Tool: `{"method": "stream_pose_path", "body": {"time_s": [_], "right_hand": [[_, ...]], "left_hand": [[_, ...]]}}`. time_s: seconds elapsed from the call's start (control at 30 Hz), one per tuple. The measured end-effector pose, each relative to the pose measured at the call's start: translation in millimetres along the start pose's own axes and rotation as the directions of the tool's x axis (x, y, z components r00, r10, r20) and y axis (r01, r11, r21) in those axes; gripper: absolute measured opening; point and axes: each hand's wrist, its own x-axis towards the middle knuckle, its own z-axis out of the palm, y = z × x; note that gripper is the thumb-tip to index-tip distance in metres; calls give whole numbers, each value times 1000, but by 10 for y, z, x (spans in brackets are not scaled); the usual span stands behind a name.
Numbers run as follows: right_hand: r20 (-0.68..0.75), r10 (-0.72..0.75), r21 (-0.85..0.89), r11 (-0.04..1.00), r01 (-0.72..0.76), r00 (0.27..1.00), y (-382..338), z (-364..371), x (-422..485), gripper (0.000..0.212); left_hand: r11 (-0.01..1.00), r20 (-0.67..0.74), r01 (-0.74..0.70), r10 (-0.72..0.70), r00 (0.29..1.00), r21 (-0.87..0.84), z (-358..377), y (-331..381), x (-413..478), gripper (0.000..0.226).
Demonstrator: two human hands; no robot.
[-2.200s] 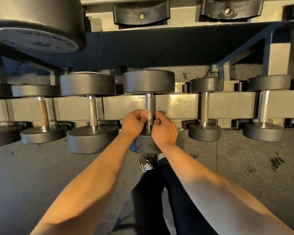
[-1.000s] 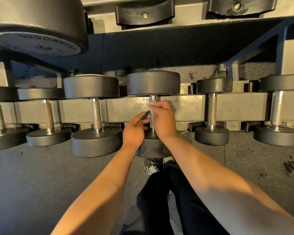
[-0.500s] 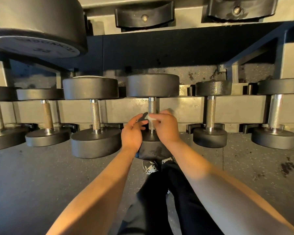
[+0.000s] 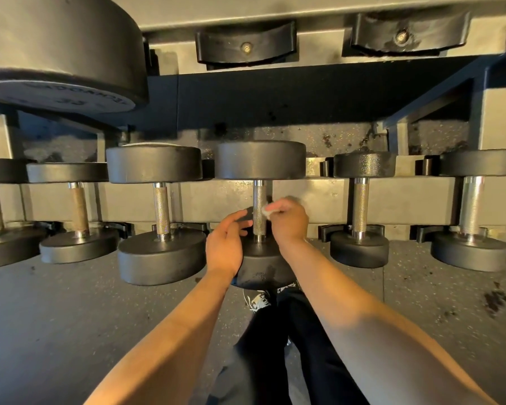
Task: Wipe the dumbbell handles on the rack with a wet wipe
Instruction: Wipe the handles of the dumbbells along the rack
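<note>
Gray floor [image 4: 56, 311] lies under the rack [image 4: 216, 200]. At the middle dumbbell handle [image 4: 259, 210], the right hand [image 4: 288, 219] pinches a white wet wipe [image 4: 267, 210] beside it; the left hand [image 4: 225, 247] stays loose, holding nothing.

Pretty dim, warm yellowish light, seemingly from above. Deep shadow under the upper shelf [image 4: 275, 95]. Right hand [image 4: 287, 220] is motion-blurred, and fisheye bends the frame's edges noticeably.

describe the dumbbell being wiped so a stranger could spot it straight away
On the lower shelf of the grey metal rack, find the black round-headed dumbbell at the row's centre. Its knurled steel handle stands between the left hand and the right hand, which pinches a white wet wipe.
</note>
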Motion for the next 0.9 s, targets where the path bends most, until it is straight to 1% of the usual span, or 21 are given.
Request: {"method": "stream_pose_path", "body": {"time_s": [0.07, 0.1, 0.13, 0.17, 0.2, 0.23, 0.27, 0.3, 0.33, 0.37, 0.4, 0.47, 0.53, 0.57, 0.63, 0.67, 0.7, 0.73, 0.8, 0.83, 0.9], "right_hand": [[129, 34, -182, 983, -10, 991, 106, -91, -18, 27], [161, 38, -221, 975, -1, 986, 115, -113, -13, 26], [151, 32, -210, 978, 1, 988, 82, -124, -8, 27], [100, 38, -127, 992, -25, 994, 31, -121, 20, 28], [33, 75, 24, 997, -76, 997, -57, -121, 41, 28], [0, 152, 208, 967, -148, 988, -140, -106, 95, 24], [42, 240, 388, 891, -237, 970, -235, -87, 138, 18], [124, 292, 512, 800, -313, 948, -298, -44, 175, 12], [185, 306, 557, 750, -356, 934, -321, 13, 195, 12], [208, 296, 530, 767, -362, 932, -307, 67, 193, 13], [190, 287, 462, 818, -343, 939, -273, 110, 170, 14], [90, 249, 294, 919, -264, 964, -171, 116, 103, 16], [14, 142, 74, 987, -142, 990, -59, 35, 31, 19], [21, 82, -53, 995, -80, 996, -12, -10, 10, 22], [102, 39, -244, 970, -13, 994, 69, -78, -28, 22], [130, 45, -297, 955, -5, 991, 88, -103, -51, 22], [132, 52, -292, 956, -11, 990, 90, -122, -60, 23], [102, 64, -214, 976, -41, 993, 64, -130, -48, 24], [-6, 110, 80, 991, -109, 994, -47, -104, 43, 26], [-17, 151, 231, 962, -143, 988, -118, -59, 106, 23], [58, 246, 469, 849, -244, 968, -237, 58, 206, 8]], "left_hand": [[1000, 6, -3, 3, 1000, -2, -4, 9, -24, 39], [1000, 11, -2, 3, 1000, -10, -8, 17, -31, 39], [1000, 15, 2, -2, 1000, -23, -14, 26, -34, 38], [999, 18, 9, -8, 1000, -40, -17, 36, -32, 37], [998, 18, 15, -14, 1000, -61, -16, 43, -27, 37], [996, 17, 22, -20, 1000, -85, -14, 46, -23, 38], [993, 15, 30, -28, 999, -111, -10, 47, -18, 39], [990, 11, 39, -38, 999, -136, -12, 42, -10, 40], [986, 9, 50, -49, 999, -162, -14, 37, 0, 41], [981, 10, 60, -59, 998, -187, -18, 27, 19, 42], [976, 13, 72, -70, 997, -206, -22, 14, 38, 43], [969, 24, 97, -94, 995, -226, -26, 2, 64, 45], [962, 34, 117, -112, 993, -247, -33, 0, 75, 48], [957, 35, 125, -120, 992, -263, -37, -4, 80, 49], [945, 38, 147, -142, 989, -293, -43, -11, 94, 49], [941, 41, 154, -149, 988, -301, -46, -12, 98, 50], [940, 44, 158, -152, 987, -303, -48, -15, 105, 51], [940, 46, 160, -153, 987, -303, -49, -23, 109, 51], [948, 34, 144, -140, 990, -284, -44, -33, 115, 51], [955, 22, 129, -127, 992, -266, -38, -42, 118, 51], [963, 3, 109, -111, 994, -248, -25, -53, 121, 50]]}}
